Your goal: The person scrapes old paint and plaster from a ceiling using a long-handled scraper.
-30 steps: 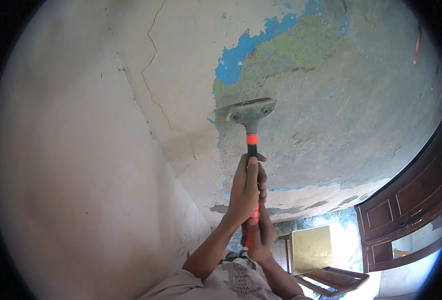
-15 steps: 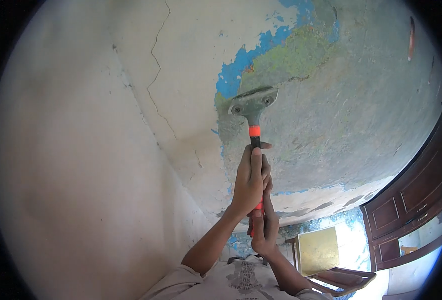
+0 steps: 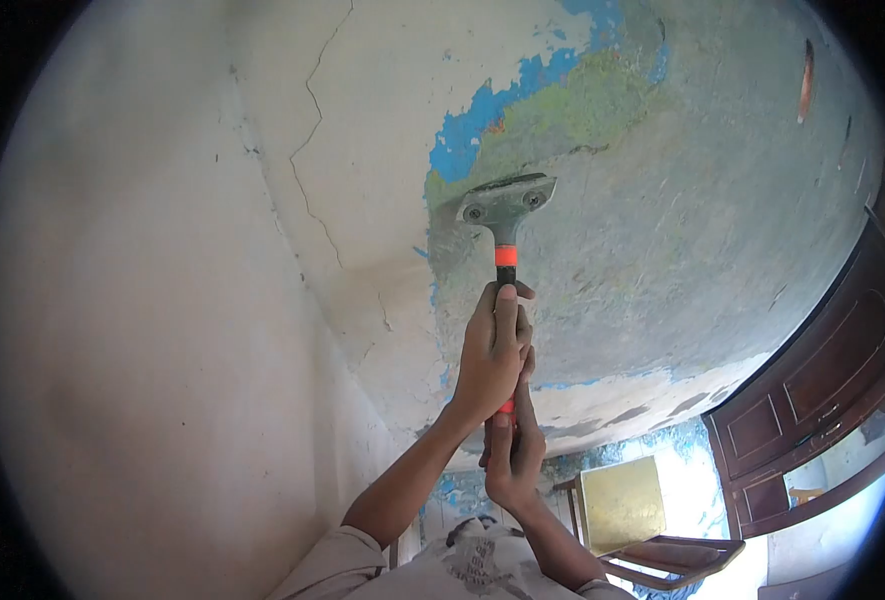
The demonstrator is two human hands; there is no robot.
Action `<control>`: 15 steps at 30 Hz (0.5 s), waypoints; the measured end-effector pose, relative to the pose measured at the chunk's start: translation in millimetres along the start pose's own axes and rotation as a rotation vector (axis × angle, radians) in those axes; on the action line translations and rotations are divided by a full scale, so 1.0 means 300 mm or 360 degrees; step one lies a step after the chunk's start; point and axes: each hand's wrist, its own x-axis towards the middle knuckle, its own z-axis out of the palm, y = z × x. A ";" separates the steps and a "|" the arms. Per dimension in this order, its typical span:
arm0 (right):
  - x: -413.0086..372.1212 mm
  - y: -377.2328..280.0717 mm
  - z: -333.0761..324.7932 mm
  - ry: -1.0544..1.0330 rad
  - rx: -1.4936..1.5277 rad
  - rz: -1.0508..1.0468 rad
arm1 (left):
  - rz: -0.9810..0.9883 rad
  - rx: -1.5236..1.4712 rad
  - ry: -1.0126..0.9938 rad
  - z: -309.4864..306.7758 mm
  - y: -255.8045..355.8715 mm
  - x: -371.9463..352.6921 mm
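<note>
Scraping: the scraper (image 3: 503,210) is pressed against the wall (image 3: 682,260), with its wide metal blade at the top, right at the edge of the green paint (image 3: 582,100).
Change: a second ago the blade sat lower, on the grey part. It went up toward the blue paint (image 3: 462,135), and now it has slipped back down a little.
What that means: it looks like a short push-and-pull rub on one spot. The wall below the blade is bare and grey, and the green and blue above it are still on.
Left hand (image 3: 492,355): higher up the handle, with the fingers (image 3: 520,345) wrapped tight round the black part and the thumb lying straight along it.
Right hand (image 3: 510,455): just below and touching the left one, closed round the orange end of the handle.
Nearby: a long crack (image 3: 307,150) off to the left. Down to the right are a chair (image 3: 622,500) with a yellow seat and a brown wooden cupboard (image 3: 822,380).
</note>
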 end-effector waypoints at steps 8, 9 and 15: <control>-0.023 -0.006 -0.011 0.0041 -0.0045 0.0021 | -0.0010 0.0016 0.0025 0.002 -0.003 -0.013; -0.018 -0.004 -0.011 0.0061 -0.0050 -0.0019 | -0.0008 -0.0007 0.0025 0.002 -0.004 -0.009; 0.021 -0.110 -0.025 0.0022 -0.0062 0.0116 | 0.0039 -0.0024 0.0003 0.023 0.043 0.018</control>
